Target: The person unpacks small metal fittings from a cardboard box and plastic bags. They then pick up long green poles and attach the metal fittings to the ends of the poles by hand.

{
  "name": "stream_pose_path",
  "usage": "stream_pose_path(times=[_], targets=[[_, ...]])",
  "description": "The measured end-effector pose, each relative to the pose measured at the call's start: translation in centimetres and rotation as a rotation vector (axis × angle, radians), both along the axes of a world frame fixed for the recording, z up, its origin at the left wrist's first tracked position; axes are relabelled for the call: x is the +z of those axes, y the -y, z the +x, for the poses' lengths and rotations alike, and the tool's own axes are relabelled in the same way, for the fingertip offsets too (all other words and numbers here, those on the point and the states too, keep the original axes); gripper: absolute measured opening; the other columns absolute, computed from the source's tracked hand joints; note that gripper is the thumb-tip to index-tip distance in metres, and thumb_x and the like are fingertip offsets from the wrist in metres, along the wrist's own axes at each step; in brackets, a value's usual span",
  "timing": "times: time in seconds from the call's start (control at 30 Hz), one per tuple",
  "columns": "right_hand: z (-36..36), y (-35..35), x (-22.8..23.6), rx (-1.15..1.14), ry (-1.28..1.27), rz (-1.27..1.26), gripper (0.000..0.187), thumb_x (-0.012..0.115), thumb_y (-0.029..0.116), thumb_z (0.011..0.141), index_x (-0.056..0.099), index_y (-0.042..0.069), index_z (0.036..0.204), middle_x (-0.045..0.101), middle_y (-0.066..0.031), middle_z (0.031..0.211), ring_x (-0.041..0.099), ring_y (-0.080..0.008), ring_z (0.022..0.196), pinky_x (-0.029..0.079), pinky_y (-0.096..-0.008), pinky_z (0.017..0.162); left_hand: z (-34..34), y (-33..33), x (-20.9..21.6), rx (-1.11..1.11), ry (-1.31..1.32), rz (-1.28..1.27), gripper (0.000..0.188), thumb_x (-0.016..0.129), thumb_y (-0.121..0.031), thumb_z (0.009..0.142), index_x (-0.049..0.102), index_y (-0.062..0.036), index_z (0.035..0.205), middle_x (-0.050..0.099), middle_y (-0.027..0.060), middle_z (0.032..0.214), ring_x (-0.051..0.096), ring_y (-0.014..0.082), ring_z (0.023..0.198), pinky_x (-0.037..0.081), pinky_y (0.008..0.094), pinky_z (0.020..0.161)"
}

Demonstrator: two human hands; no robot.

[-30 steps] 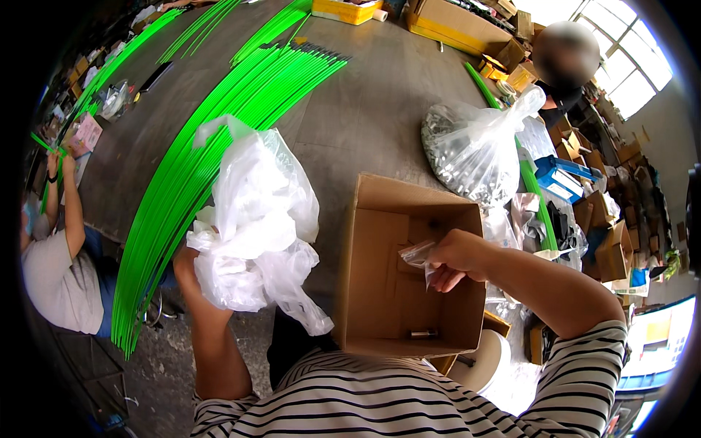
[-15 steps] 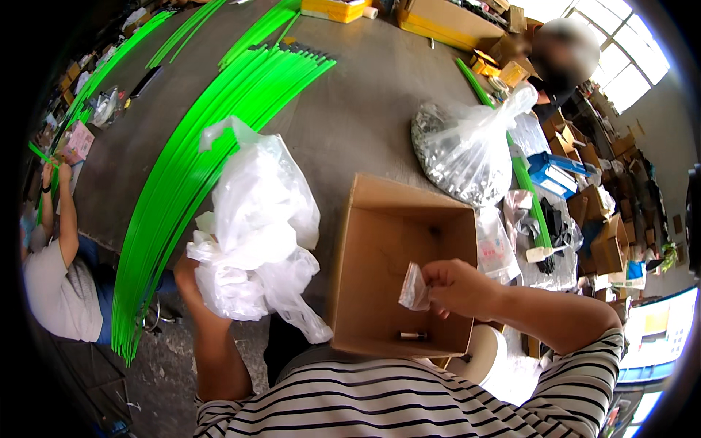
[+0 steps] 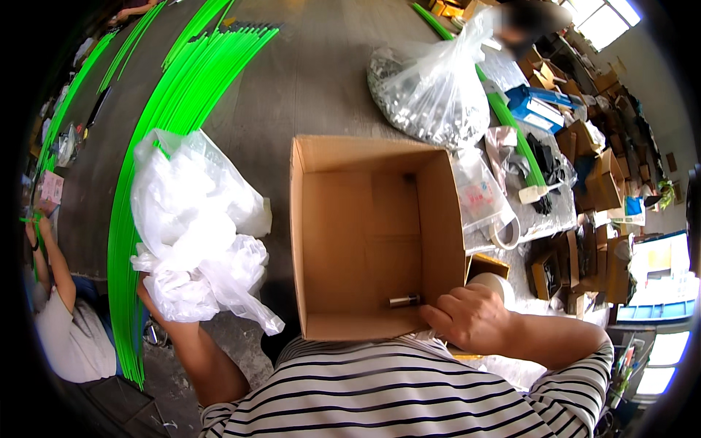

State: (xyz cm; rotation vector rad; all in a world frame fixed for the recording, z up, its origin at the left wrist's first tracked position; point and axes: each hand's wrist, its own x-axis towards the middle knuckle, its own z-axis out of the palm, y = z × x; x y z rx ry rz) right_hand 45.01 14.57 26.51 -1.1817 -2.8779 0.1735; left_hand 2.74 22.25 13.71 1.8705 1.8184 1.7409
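Curling the right hand [image 3: 471, 315] palm-down at the near right corner of the cardboard box [image 3: 365, 212]; cannot tell whether pinching anything. Opening upward before the torso [image 3: 365, 387], longer fore-and-aft, with a silvery cylinder [image 3: 404, 300] crosswise inside. Supporting white plastic bags [image 3: 197, 226] with the left hand [image 3: 148, 294], mostly hidden; cannot tell how gripped.

Workshop: grey worktable [image 3: 314, 87], bundled long green rods [image 3: 191, 87], clear bag [image 3: 442, 80] of small silvery parts [image 3: 405, 106], piled cardboard boxes [image 3: 607, 182].
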Motion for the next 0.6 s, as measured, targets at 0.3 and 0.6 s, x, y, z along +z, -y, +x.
stream_pose_path(times=[0.3,0.6], targets=[[-2.4,-2.9,-0.2,0.074,0.106,-0.158,0.035,0.070,0.027,0.063,0.060,0.004,0.087,0.055,-0.0047,0.066,0.056,-0.0253,0.059,0.045,-0.0393,0.060,-0.1,1.6,1.0,-0.058,-0.329,0.031,0.047,0.063,-0.021,0.081,0.046,0.0054,0.116,0.056,0.0161,0.107,0.057,0.0223,0.096,0.046,0.0369,0.083],[-4.8,-7.6,0.9,-0.012,0.553,-0.784,0.040,0.066,0.034,0.072,0.063,0.005,0.098,0.065,-0.0146,0.081,0.063,-0.0310,0.082,0.049,-0.0421,0.071,-1.3,3.0,-0.7,-0.087,0.213,-0.105,0.041,0.054,-0.018,0.087,0.042,0.0040,0.120,0.051,0.0182,0.117,0.055,0.0240,0.102,0.046,0.0378,0.086]])
